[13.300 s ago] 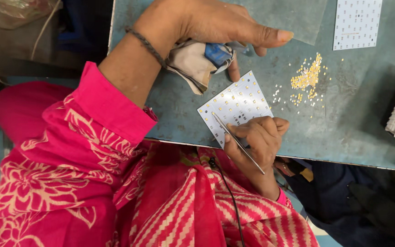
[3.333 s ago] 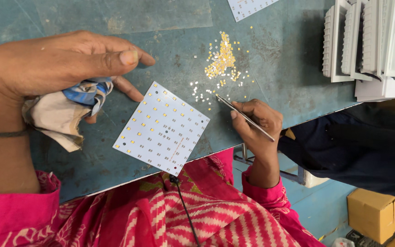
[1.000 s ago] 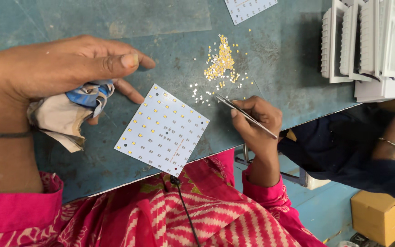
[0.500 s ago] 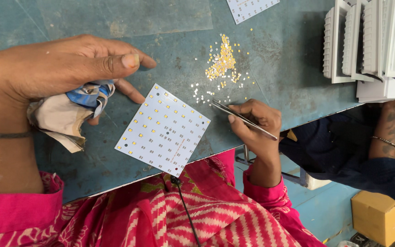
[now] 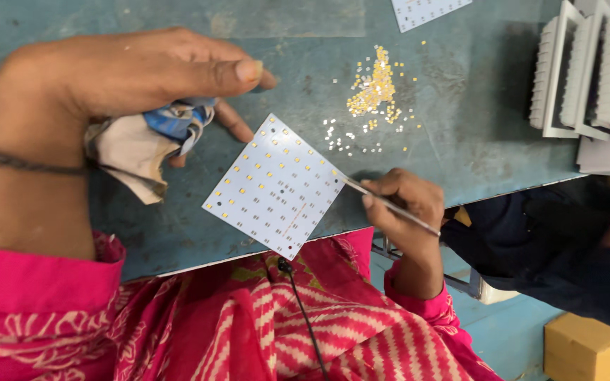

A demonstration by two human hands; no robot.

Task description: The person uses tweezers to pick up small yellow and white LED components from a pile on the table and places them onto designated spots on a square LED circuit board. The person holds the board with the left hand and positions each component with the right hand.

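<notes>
A white square circuit board (image 5: pixel 277 187) dotted with small yellow chips lies tilted on the blue-green table (image 5: pixel 460 134), its lower corner over the near edge. My right hand (image 5: pixel 407 204) grips thin metal tweezers (image 5: pixel 390 206) whose tip touches the board's right corner. My left hand (image 5: pixel 128 77) is raised above the table's left part, fingers curled around a crumpled white and blue cloth (image 5: pixel 142 144). One finger reaches toward the board's upper left edge. A heap of tiny yellow chips (image 5: pixel 375 88) lies beyond the board, with scattered white specks below it.
White ribbed plastic housings (image 5: pixel 594 77) stand stacked at the right edge. Another white board (image 5: pixel 428 10) pokes in at the top. A person in dark clothing (image 5: pixel 566 254) sits at the right, and a cardboard box (image 5: pixel 587 346) rests on the floor.
My right hand has swung the tweezers' tip from the loose chips down to the board's right corner. My left hand and the cloth have stayed put.
</notes>
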